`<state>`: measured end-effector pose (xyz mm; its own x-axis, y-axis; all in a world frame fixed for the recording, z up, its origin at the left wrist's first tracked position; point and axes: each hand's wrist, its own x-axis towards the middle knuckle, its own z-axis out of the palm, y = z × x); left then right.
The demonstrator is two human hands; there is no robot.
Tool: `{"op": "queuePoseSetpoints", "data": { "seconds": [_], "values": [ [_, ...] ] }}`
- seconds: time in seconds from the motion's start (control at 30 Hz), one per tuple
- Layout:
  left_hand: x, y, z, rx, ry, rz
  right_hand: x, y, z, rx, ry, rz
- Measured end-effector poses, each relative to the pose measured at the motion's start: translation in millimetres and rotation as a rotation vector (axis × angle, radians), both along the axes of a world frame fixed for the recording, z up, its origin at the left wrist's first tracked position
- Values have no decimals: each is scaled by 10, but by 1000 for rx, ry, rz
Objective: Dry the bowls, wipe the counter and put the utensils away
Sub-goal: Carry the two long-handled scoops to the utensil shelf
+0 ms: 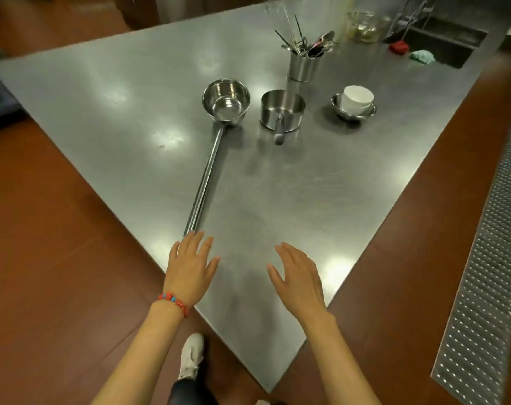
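Up close, both hands hover flat, fingers spread and holding nothing: left hand (190, 266), right hand (298, 274), above the brushed-steel table (277, 200). Farther back sit a long-handled steel ladle (225, 100), a round saucepan (282, 110) and white bowls (357, 99) nested in a steel one.

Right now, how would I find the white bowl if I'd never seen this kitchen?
Start at the steel counter and look toward the sink. Nearer than the utensil cup, at the right of the pans, the white bowl sits inside a steel bowl. It's the only white dish there.
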<state>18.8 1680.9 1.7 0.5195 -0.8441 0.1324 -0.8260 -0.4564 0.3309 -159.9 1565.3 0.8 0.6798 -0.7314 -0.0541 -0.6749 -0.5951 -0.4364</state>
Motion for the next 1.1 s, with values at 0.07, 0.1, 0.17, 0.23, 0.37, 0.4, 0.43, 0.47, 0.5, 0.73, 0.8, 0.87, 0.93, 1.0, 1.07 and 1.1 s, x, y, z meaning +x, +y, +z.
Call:
{"op": "queuePoseSetpoints", "data": {
  "seconds": [0.07, 0.1, 0.17, 0.23, 0.37, 0.4, 0.43, 0.47, 0.5, 0.73, 0.8, 0.87, 0.93, 1.0, 1.07, 1.1],
  "values": [
    [272, -121, -42, 13, 8, -12, 251, -114, -56, 6, 6, -13],
    [425, -192, -72, 12, 12, -21, 391, -181, -90, 8, 9, -31],
    [724, -343, -139, -3, 35, -33, 655, -304, -133, 12, 22, -67],
    [1077, -520, -188, 14, 63, -52, 968, -411, -162, 36, 16, -120],
    [1663, -823, -266, 34, 142, -64, 1496, -575, -172, 71, 1, -192],
    [1771, -894, -298, 39, 187, -62, 1601, -604, -175, 78, 2, -202],
    [1855, -968, -332, 38, 243, -55, 1688, -625, -177, 85, 3, -213],
    [1914, -1040, -361, 35, 310, -41, 1760, -641, -178, 97, 1, -228],
    [1935, -1103, -379, 28, 388, -13, 1801, -650, -179, 111, -4, -244],
    [1985, -1519, -540, -4, 685, 213, 1886, -787, -284, 169, 5, -331],
    [1988, -1585, -569, -5, 739, 254, 1874, -845, -309, 182, -13, -353],
    [1995, -1636, -570, -3, 794, 283, 1871, -906, -318, 223, -64, -387],
    [1996, -1670, -539, -25, 918, 301, 1880, -979, -317, 281, -156, -431],
    [2011, -1681, -484, -76, 1086, 305, 1900, -1066, -314, 340, -274, -497],
    [2025, -1696, -406, -129, 1275, 323, 1935, -1198, -298, 414, -404, -602],
    [2029, -1700, -353, -153, 1377, 336, 1960, -1288, -284, 446, -464, -654]
  ]
}}
